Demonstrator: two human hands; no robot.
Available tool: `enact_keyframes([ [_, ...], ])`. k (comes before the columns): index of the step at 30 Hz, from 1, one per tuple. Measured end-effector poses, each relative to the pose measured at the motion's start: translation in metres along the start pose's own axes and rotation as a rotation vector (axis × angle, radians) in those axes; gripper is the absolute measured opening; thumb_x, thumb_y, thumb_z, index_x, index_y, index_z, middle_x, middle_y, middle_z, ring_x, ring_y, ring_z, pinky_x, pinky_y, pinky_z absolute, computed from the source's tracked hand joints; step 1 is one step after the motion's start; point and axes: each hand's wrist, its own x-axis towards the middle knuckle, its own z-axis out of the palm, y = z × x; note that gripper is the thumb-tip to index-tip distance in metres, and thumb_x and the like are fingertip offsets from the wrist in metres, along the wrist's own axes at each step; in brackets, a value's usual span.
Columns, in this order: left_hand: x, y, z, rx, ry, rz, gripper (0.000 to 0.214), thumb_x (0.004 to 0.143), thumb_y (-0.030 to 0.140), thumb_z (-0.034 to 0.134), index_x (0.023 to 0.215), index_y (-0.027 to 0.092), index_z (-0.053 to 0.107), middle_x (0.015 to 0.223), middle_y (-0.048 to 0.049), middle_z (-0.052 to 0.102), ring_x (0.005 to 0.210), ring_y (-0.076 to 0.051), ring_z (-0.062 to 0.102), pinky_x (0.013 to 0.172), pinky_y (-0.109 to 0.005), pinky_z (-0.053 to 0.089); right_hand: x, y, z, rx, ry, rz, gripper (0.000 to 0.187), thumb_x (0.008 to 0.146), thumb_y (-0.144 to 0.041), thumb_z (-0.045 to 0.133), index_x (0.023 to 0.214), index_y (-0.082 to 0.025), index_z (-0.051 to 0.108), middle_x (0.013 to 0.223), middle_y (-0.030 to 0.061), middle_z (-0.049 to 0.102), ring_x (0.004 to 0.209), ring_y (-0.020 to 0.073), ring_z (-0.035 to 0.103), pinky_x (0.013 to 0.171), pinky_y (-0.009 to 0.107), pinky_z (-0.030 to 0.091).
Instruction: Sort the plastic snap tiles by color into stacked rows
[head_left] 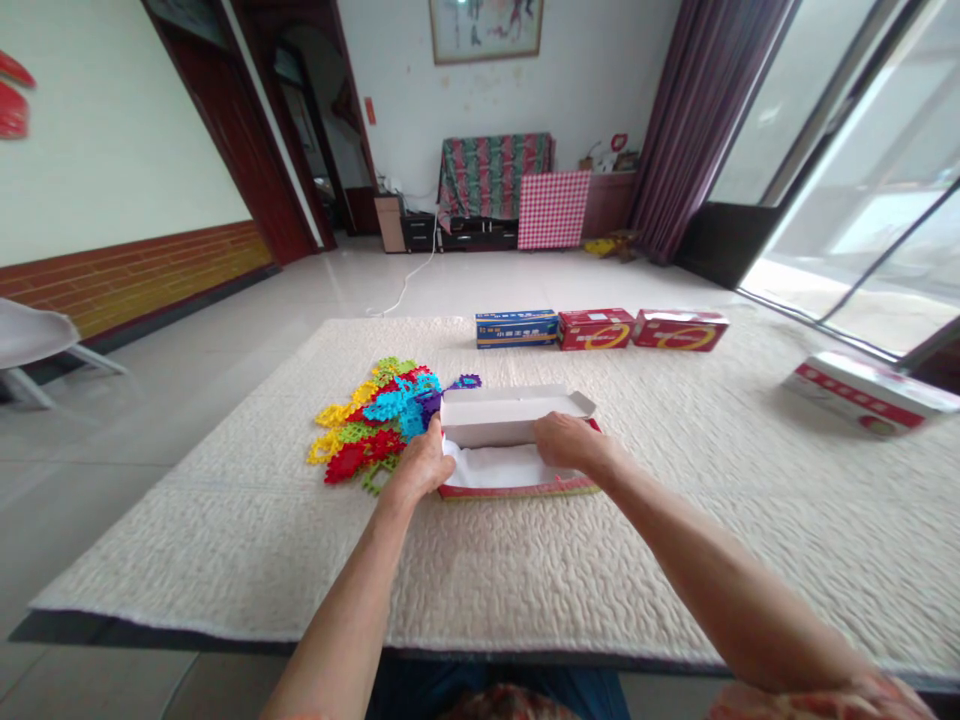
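Note:
An open white cardboard box (504, 415) with a red outside lies on the quilted table cover, its lid standing up at the back. My left hand (421, 462) grips the box's left end, fingers curled over the edge. My right hand (568, 440) rests on the box's right part, fingers bent over the rim into the white inside. Just left of the box lies a heap of flat plastic pieces (375, 420) in yellow, green, blue, red and purple, close to my left hand.
The cream quilted cover (675, 520) spans the table. At its far edge stand a blue box (517, 328) and two red boxes (596, 328) (679, 329). A red-and-white box (870, 392) lies far right. A white chair (34, 340) stands at left.

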Motion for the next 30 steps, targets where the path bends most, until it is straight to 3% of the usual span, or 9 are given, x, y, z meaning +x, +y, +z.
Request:
enact_keyframes([
  [4, 0.003, -0.005, 0.004, -0.054, 0.031, 0.023, 0.063, 0.077, 0.016, 0.055, 0.138, 0.013, 0.041, 0.117, -0.0173, 0.067, 0.108, -0.027, 0.064, 0.085, -0.031, 0.047, 0.005, -0.039, -0.013, 0.163, -0.043, -0.271, 0.032, 0.086, -0.01, 0.05, 0.106, -0.016, 0.074, 0.104, 0.0097, 0.074, 0.094, 0.0175, 0.068, 0.081, 0.022, 0.047],
  [8, 0.007, -0.01, 0.008, -0.166, 0.074, 0.05, 0.053, 0.084, 0.024, 0.05, 0.136, 0.016, 0.046, 0.118, -0.015, 0.067, 0.11, -0.026, 0.062, 0.089, -0.032, 0.046, 0.017, -0.064, -0.011, 0.367, -0.142, -0.479, 0.039, 0.08, -0.003, 0.047, 0.1, -0.022, 0.073, 0.085, -0.0037, 0.072, 0.07, 0.0099, 0.058, 0.065, 0.018, 0.042],
  [12, 0.007, -0.012, 0.007, -0.242, 0.095, 0.07, 0.044, 0.089, 0.027, 0.045, 0.132, 0.021, 0.051, 0.119, -0.0114, 0.068, 0.111, -0.023, 0.062, 0.09, -0.03, 0.045, 0.029, -0.07, -0.001, 0.42, -0.148, -0.52, 0.037, 0.074, 0.002, 0.047, 0.092, -0.018, 0.072, 0.073, -0.0036, 0.066, 0.061, 0.0094, 0.047, 0.059, 0.02, 0.037],
  [17, 0.011, -0.016, 0.002, -0.249, 0.095, 0.066, 0.037, 0.092, 0.036, 0.041, 0.117, 0.02, 0.063, 0.111, -0.012, 0.071, 0.102, -0.024, 0.065, 0.085, -0.031, 0.046, 0.02, -0.056, -0.005, 0.435, -0.078, -0.477, 0.03, 0.079, -0.002, 0.048, 0.091, -0.017, 0.072, 0.087, 0.0014, 0.072, 0.07, 0.0115, 0.057, 0.066, 0.02, 0.042],
  [20, 0.02, -0.022, 0.0, -0.33, 0.138, 0.028, 0.042, 0.094, 0.043, 0.038, 0.107, 0.018, 0.069, 0.108, -0.0137, 0.072, 0.105, -0.026, 0.064, 0.089, -0.034, 0.046, 0.001, -0.028, -0.014, 0.465, 0.15, -0.334, 0.034, 0.085, -0.008, 0.041, 0.104, -0.014, 0.069, 0.105, 0.0096, 0.071, 0.092, 0.0172, 0.062, 0.084, 0.027, 0.045],
  [23, 0.03, -0.026, 0.003, -0.527, 0.22, 0.004, 0.041, 0.092, 0.043, 0.041, 0.103, 0.017, 0.071, 0.109, -0.0114, 0.072, 0.108, -0.025, 0.063, 0.092, -0.033, 0.047, -0.015, 0.012, -0.014, 0.528, 0.672, 0.048, 0.036, 0.085, -0.012, 0.042, 0.114, -0.012, 0.064, 0.117, 0.0142, 0.065, 0.1, 0.0208, 0.062, 0.092, 0.033, 0.046],
  [25, 0.034, -0.026, 0.007, -0.656, 0.24, -0.018, 0.039, 0.089, 0.041, 0.045, 0.104, 0.017, 0.071, 0.11, -0.0094, 0.072, 0.108, -0.024, 0.063, 0.092, -0.032, 0.048, -0.021, 0.038, -0.006, 0.508, 0.887, 0.277, 0.041, 0.085, -0.016, 0.042, 0.122, -0.009, 0.058, 0.127, 0.0195, 0.058, 0.114, 0.0257, 0.057, 0.099, 0.039, 0.043],
  [27, 0.036, -0.024, 0.011, -0.759, 0.235, -0.039, 0.038, 0.086, 0.037, 0.049, 0.11, 0.016, 0.07, 0.113, -0.008, 0.072, 0.109, -0.023, 0.063, 0.092, -0.031, 0.049, -0.022, 0.06, 0.007, 0.512, 0.896, 0.43, 0.045, 0.087, -0.023, 0.044, 0.128, -0.007, 0.053, 0.13, 0.0223, 0.056, 0.122, 0.0301, 0.052, 0.102, 0.044, 0.04],
  [30, 0.034, -0.022, 0.014, -0.9, 0.214, -0.093, 0.047, 0.082, 0.031, 0.054, 0.125, 0.014, 0.063, 0.119, -0.009, 0.069, 0.108, -0.023, 0.064, 0.089, -0.031, 0.051, -0.02, 0.079, 0.029, 0.625, 0.678, 0.609, 0.055, 0.088, -0.031, 0.044, 0.134, -0.002, 0.048, 0.128, 0.0267, 0.058, 0.119, 0.0327, 0.056, 0.099, 0.044, 0.043],
])
